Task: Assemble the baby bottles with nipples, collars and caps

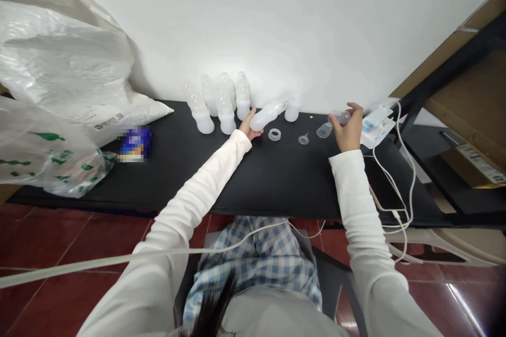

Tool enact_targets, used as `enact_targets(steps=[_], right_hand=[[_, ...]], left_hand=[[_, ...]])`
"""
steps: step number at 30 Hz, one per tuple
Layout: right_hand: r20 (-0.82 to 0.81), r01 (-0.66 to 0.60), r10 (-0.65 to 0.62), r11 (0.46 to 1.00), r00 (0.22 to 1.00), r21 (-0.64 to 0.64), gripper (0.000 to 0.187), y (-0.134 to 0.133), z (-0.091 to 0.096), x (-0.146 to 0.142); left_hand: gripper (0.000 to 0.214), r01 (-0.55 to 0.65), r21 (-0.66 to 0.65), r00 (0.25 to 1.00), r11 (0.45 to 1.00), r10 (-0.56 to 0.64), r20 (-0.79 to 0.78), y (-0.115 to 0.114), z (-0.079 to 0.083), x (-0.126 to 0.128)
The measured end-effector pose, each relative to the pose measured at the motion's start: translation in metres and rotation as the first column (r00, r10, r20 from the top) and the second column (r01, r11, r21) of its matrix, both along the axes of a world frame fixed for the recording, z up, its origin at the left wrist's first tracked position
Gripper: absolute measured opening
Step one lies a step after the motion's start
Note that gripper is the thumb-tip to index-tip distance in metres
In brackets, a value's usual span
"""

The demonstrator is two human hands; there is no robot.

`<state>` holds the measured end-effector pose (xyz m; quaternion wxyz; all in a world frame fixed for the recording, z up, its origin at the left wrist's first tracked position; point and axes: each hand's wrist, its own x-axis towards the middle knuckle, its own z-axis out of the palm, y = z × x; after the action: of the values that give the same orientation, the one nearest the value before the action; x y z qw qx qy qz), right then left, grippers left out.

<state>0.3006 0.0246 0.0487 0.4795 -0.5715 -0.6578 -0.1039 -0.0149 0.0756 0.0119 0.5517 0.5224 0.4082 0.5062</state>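
Note:
My left hand [249,125] is closed round the base of a translucent baby bottle [268,114] that lies tilted on the black table [276,174]. My right hand [348,127] is closed on a small clear part [340,116] near the wall. Between the hands lie a clear ring [274,135], a small clear teat [303,139] and a clear cap [323,130]. Several assembled bottles [221,102] stand in a group against the wall to the left of my left hand. One more bottle [292,110] stands behind the tilted one.
Large plastic bags [59,73] fill the table's left end, with a blue packet [135,143] beside them. A white box [377,125] and white cables [395,195] sit at the right. A wooden shelf frame [454,79] rises at the right edge.

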Motion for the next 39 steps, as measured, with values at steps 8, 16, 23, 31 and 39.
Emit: enact_targets(steps=[8, 16, 23, 31, 39], right_hand=[[0.230, 0.177, -0.104, 0.928, 0.968, -0.327, 0.050, 0.020, -0.035, 0.008], [0.175, 0.043, -0.033, 0.997, 0.984, -0.056, 0.049, -0.013, -0.003, -0.052], [0.290, -0.025, 0.064, 0.990, 0.955, -0.138, 0.051, -0.017, -0.004, -0.088], [0.223, -0.022, 0.062, 0.984, 0.973, -0.177, 0.064, -0.012, -0.017, -0.074], [0.276, -0.040, 0.044, 0.999, 0.960, -0.021, 0.071, -0.009, -0.023, -0.070]], left_hand=[[0.054, 0.012, -0.112, 0.993, 0.994, 0.001, 0.119, 0.001, -0.009, 0.005], [0.052, 0.076, 0.790, 0.841, 0.608, 0.387, -0.378, -0.010, -0.010, 0.000], [0.036, 0.372, 0.885, 0.778, 0.279, 0.426, -0.461, -0.021, -0.010, 0.012], [0.052, 0.339, 0.863, 0.801, 0.373, 0.366, -0.473, -0.027, -0.005, 0.021], [0.054, 0.063, 0.663, 0.942, 0.746, 0.175, -0.286, -0.055, 0.012, 0.036]])
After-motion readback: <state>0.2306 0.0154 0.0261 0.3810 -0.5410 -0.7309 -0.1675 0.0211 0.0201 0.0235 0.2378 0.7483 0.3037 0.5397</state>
